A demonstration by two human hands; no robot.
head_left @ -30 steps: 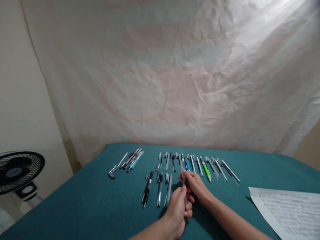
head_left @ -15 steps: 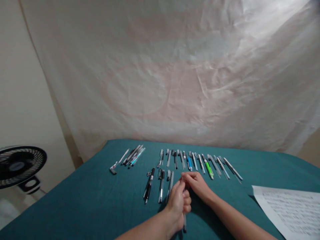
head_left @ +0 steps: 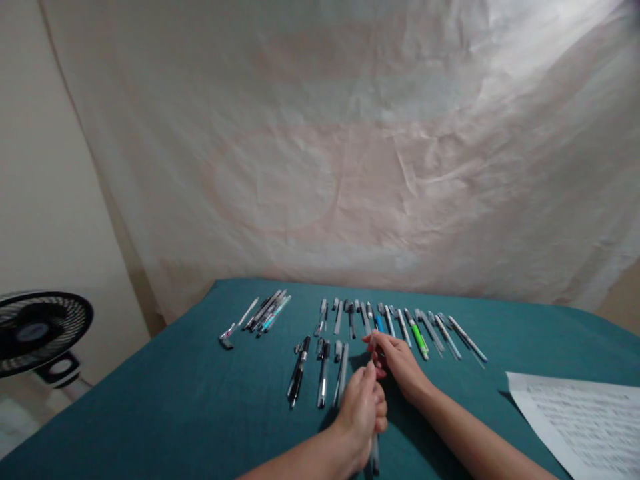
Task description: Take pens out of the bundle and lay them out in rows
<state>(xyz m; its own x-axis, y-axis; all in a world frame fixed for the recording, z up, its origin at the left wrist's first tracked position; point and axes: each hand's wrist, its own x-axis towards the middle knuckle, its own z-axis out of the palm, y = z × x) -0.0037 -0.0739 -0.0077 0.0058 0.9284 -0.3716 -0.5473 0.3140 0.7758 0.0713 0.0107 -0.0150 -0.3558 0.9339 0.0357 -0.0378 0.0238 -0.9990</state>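
Two hands work over one dark green surface (head_left: 175,407); the left hand (head_left: 359,413) has its grip closed around one grey pen (head_left: 375,457); the right hand (head_left: 397,361) has bent fingers near the pen's far end, and whether its grip pinches anything is too blurred to tell; three pens (head_left: 323,377) lie in the near row, just left of the hands; about eleven lie in the far row (head_left: 404,330), among them one blue pen (head_left: 379,325) and one green pen (head_left: 419,340); one bundle of pens (head_left: 270,313), too overlapped to count, lies farther left; one written sheet (head_left: 580,420) lies at right, and one fan (head_left: 35,333) stands at left.

Half a second ago the fingertips met; now the right hand sits farther forward, a gap between them, partly covering the blue pen; the held pen's long axis runs away from the person, its dark end pointing back toward them.
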